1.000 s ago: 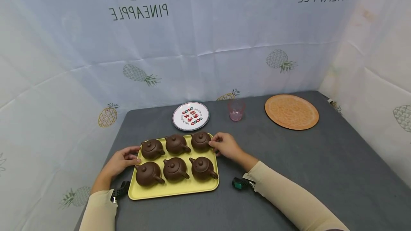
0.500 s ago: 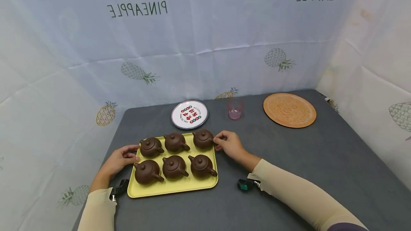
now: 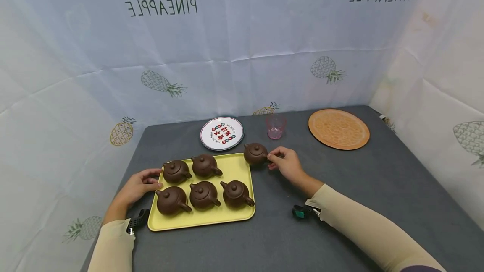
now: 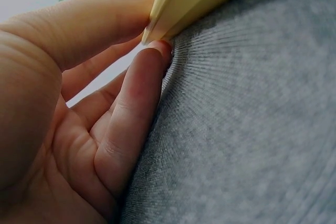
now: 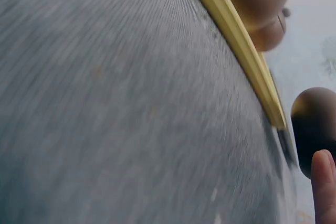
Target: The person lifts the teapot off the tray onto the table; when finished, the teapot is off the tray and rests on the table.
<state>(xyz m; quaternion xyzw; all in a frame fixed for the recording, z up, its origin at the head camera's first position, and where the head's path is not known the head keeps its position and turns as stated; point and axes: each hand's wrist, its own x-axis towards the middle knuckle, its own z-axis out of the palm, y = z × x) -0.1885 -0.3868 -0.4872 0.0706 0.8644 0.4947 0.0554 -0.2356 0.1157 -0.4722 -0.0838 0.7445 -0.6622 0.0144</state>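
Note:
A brown teapot (image 3: 255, 153) hangs over the back right corner of a yellow tray (image 3: 200, 218), its handle pinched between the thumb and fingers of my right hand (image 3: 287, 163). In the right wrist view the dark round body of that teapot (image 5: 315, 124) shows beyond a fingertip, beside the tray's edge. Several like teapots stand on the tray, among them a front right teapot (image 3: 236, 194). My left hand (image 3: 138, 186) grips the tray's left rim; in the left wrist view the thumb lies on the rim (image 4: 173, 9) and the fingers come up from beneath.
Behind the tray lies a white plate (image 3: 222, 133) with red lettering. A pink clear glass (image 3: 275, 126) stands right of it, and a round orange-brown mat (image 3: 338, 129) lies at the back right. Pineapple-print cloth (image 3: 242, 32) walls the grey table (image 3: 340, 192).
My right hand has lifted the back right teapot from its spot and carried it right and backward, to the tray's corner. The left hand has kept its hold on the rim.

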